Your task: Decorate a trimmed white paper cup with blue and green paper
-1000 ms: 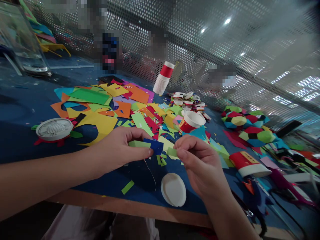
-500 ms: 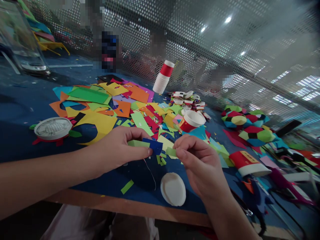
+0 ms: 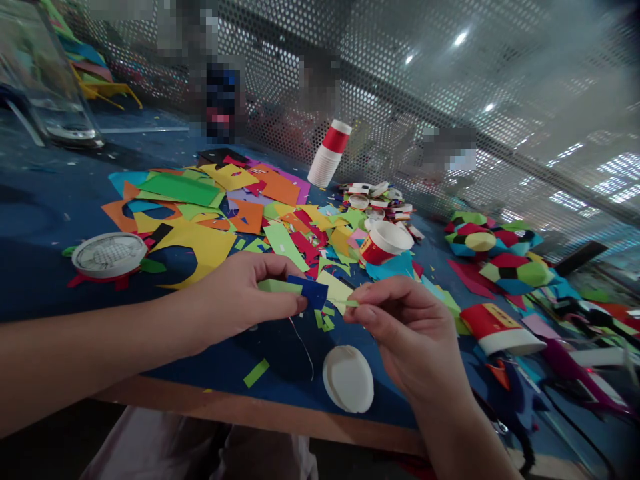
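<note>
Between thumb and fingers, my left hand [image 3: 250, 287] pinches a dark blue paper strip [image 3: 315, 293] together with a light green paper strip [image 3: 280, 287]. My right hand [image 3: 405, 327] is closed on a small green paper piece [image 3: 353, 303], seen nearly edge-on, just right of the blue strip. A thin pale thread [image 3: 304, 347] hangs below my left hand. On the table under my hands lie a white paper cup base [image 3: 349, 379] and a loose green strip [image 3: 257, 373]. Small green scraps [image 3: 325, 319] sit behind, between the two hands.
Coloured paper scraps [image 3: 200, 247] cover the middle of the blue table. A paper turtle [image 3: 109, 255] stands left, a cut red-and-white cup [image 3: 387, 241] behind my right hand, stacked cups [image 3: 330, 153] farther back. Glue guns [image 3: 520, 393] and cords lie right; a glass jar [image 3: 50, 87] stands far left.
My right hand has turned the small green piece from showing its flat face to nearly edge-on. My left hand keeps its grip on the blue and green strips.
</note>
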Motion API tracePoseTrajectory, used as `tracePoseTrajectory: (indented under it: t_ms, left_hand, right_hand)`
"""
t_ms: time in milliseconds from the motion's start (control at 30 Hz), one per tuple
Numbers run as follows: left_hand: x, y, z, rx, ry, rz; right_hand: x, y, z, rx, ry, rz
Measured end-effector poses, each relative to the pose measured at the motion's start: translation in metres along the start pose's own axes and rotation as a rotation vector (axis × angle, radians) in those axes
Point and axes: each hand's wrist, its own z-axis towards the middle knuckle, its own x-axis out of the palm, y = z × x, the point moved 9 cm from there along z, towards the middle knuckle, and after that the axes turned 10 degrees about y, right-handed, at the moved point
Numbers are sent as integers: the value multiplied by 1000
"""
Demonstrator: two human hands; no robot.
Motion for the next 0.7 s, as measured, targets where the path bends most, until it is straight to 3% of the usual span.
tracePoseTrajectory:
  t_ms: [333, 700]
  left_hand:
    - [2, 2, -1, -6, 35, 16]
    - [3, -1, 1, 46, 59, 1]
  right_hand:
    - [-5, 4, -4, -13, -13, -51]
    - [-12, 7, -7, -47, -133, -72]
